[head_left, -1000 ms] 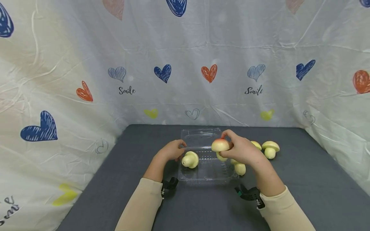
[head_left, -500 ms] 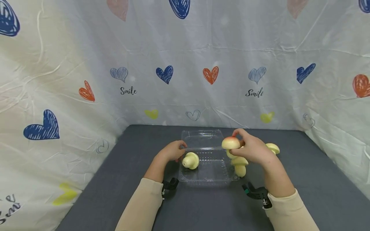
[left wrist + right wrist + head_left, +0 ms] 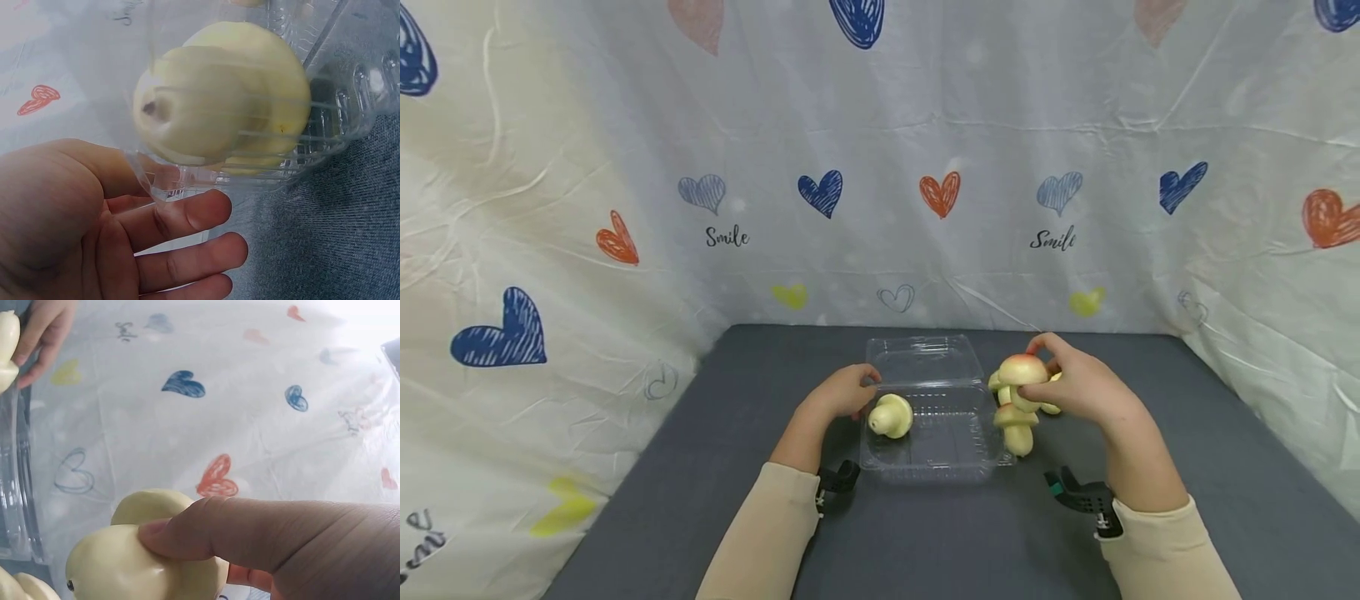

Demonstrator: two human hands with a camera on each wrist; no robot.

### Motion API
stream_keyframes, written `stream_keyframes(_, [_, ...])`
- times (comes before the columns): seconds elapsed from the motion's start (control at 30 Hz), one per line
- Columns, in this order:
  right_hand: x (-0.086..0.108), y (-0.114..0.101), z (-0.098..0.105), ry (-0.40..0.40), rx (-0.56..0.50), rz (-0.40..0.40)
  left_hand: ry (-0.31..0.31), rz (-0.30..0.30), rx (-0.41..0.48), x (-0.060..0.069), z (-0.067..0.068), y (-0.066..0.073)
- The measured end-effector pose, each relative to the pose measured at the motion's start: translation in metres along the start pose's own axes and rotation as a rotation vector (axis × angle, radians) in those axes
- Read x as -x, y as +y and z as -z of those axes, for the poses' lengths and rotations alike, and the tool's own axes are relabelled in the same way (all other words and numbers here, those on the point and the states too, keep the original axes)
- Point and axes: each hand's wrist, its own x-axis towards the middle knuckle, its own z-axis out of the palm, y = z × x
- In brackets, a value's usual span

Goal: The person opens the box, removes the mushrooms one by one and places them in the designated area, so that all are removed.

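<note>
A pale yellow toy mushroom with a red-tinged cap (image 3: 1022, 369) is pinched between the thumb and fingers of my right hand (image 3: 1078, 383), upright beside the container's right side. The right wrist view shows my thumb pressed on this mushroom (image 3: 112, 562). My left hand (image 3: 842, 392) holds the left edge of an open clear plastic container (image 3: 951, 462). Inside its left end another toy mushroom (image 3: 891, 417) lies tipped, stem toward me. Through the plastic, the left wrist view shows that mushroom (image 3: 200, 106) close above my fingers (image 3: 194, 259).
At the container's right rim stands a toy mushroom (image 3: 1018, 437). Others, partly hidden by the held one and my hand, are a mushroom behind (image 3: 995, 381) and a mushroom to the right (image 3: 1051, 409). The transparent lid (image 3: 921, 358) lies folded back on the dark table (image 3: 917, 533).
My right hand has moved to the right with its mushroom, from over the container to beside its right edge. My left hand has stayed at the left edge.
</note>
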Motion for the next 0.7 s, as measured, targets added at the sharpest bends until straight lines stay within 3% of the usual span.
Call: stream_keyframes(0.7, [0.005, 0.022, 0.010, -0.002, 0.028, -0.069, -0.005, -0.023, -0.007, -0.002, 0.000, -0.005])
